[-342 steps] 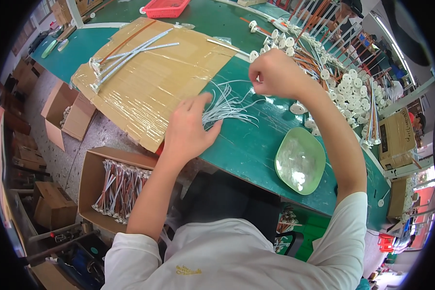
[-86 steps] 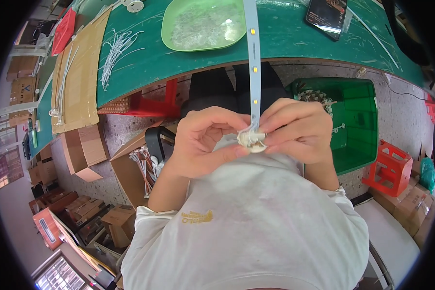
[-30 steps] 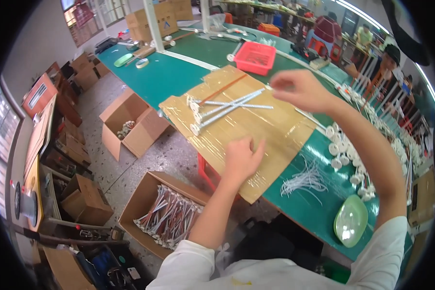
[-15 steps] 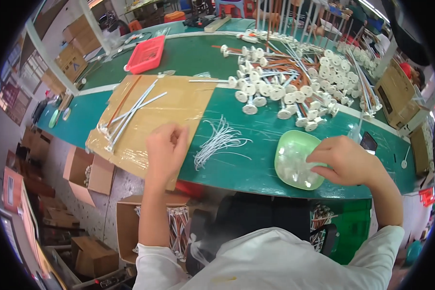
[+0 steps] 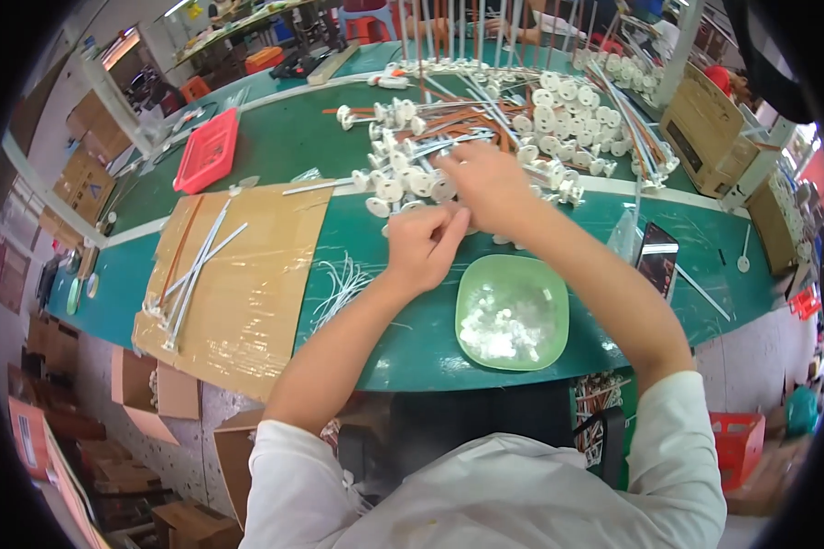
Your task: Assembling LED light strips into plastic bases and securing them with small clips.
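My right hand [image 5: 493, 188] reaches into a heap of white and brown rods with round white discs [image 5: 558, 114] on their ends. Its fingers are bent down among the rods, and what they grip is hidden. Just below and left of it, my left hand [image 5: 426, 245] is closed, thumb against the curled fingers; I cannot make out anything in it. A light green bowl [image 5: 513, 267] holding small clear-white pieces [image 5: 501, 331] stands in front of both hands. Left of the bowl, a bundle of thin white ties [image 5: 343, 288], partly behind my left forearm, lies on the green table.
A cardboard sheet [image 5: 256, 302] bears a few rods [image 5: 199, 270] at the left. Behind it is a red tray [image 5: 208, 151]. A phone [image 5: 657, 261] lies right of my right forearm. Upright rods [image 5: 485, 37] stand at the back. Cardboard boxes [image 5: 169, 389] are on the floor.
My right hand has left the green bowl for the rod heap. My left hand has moved right, from over the cardboard sheet to beside the right hand. The whole view has shifted.
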Demonstrator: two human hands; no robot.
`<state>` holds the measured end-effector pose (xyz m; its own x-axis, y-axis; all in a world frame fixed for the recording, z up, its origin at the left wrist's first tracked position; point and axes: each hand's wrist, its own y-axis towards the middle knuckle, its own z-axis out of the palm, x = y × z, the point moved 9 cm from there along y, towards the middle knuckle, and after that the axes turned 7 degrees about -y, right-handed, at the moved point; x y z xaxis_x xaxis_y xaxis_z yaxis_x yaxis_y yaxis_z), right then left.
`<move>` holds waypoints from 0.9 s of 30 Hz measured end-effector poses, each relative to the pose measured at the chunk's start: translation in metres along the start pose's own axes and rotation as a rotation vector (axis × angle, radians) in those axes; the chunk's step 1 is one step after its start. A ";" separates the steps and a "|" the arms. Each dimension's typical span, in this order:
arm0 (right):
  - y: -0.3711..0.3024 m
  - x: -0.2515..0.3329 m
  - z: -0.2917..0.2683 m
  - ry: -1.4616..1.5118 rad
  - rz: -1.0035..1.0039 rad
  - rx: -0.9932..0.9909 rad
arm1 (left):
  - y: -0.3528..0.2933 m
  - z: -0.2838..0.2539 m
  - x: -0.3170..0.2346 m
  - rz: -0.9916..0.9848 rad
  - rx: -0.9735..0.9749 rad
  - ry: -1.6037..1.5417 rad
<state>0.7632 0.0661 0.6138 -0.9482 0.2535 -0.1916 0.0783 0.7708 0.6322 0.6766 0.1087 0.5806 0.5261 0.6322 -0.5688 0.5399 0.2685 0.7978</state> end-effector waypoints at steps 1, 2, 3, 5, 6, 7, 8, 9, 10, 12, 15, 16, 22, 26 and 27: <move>0.005 0.008 0.017 -0.099 -0.054 0.067 | -0.003 -0.003 -0.002 -0.019 -0.007 0.018; 0.004 0.006 0.020 -0.111 -0.043 0.069 | -0.005 -0.004 -0.004 -0.036 -0.013 0.036; 0.006 0.017 0.020 -0.120 -0.112 0.078 | -0.008 -0.007 -0.007 -0.009 -0.023 0.016; 0.001 0.020 0.007 -0.064 -0.124 0.080 | -0.004 -0.009 -0.005 -0.031 -0.043 -0.011; -0.006 0.025 -0.007 -0.057 -0.132 0.086 | -0.007 -0.013 -0.001 -0.072 -0.076 -0.022; -0.014 0.020 -0.029 0.044 -0.049 0.033 | -0.007 -0.011 0.003 -0.162 -0.019 0.001; -0.024 0.018 -0.048 0.152 0.032 -0.018 | -0.007 -0.012 -0.004 -0.177 -0.021 0.008; -0.036 0.021 -0.066 0.157 0.040 -0.010 | -0.008 0.000 -0.001 -0.375 0.024 -0.243; -0.048 0.020 -0.089 0.323 0.101 -0.049 | -0.014 0.013 -0.001 -0.571 0.071 -0.496; -0.073 0.026 -0.121 0.487 0.184 -0.077 | -0.019 0.020 -0.023 -0.607 0.215 -0.457; -0.123 0.037 -0.150 0.611 0.241 -0.113 | -0.048 0.044 -0.079 -0.705 0.406 -0.563; -0.138 0.043 -0.163 0.657 0.209 -0.182 | -0.057 0.049 -0.097 -0.730 0.404 -0.653; -0.212 0.076 -0.193 0.784 0.171 -0.408 | -0.126 0.067 -0.169 -0.704 0.360 -1.045; -0.254 0.087 -0.203 0.722 0.172 -0.577 | -0.159 0.087 -0.183 -0.641 0.302 -1.052; -0.260 0.087 -0.205 0.711 0.162 -0.566 | -0.166 0.092 -0.184 -0.657 0.241 -1.121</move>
<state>0.5976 -0.2316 0.5867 -0.9195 -0.2296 0.3191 0.2419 0.3092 0.9197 0.5509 -0.1189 0.5346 0.3152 -0.5368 -0.7826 0.9428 0.0829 0.3228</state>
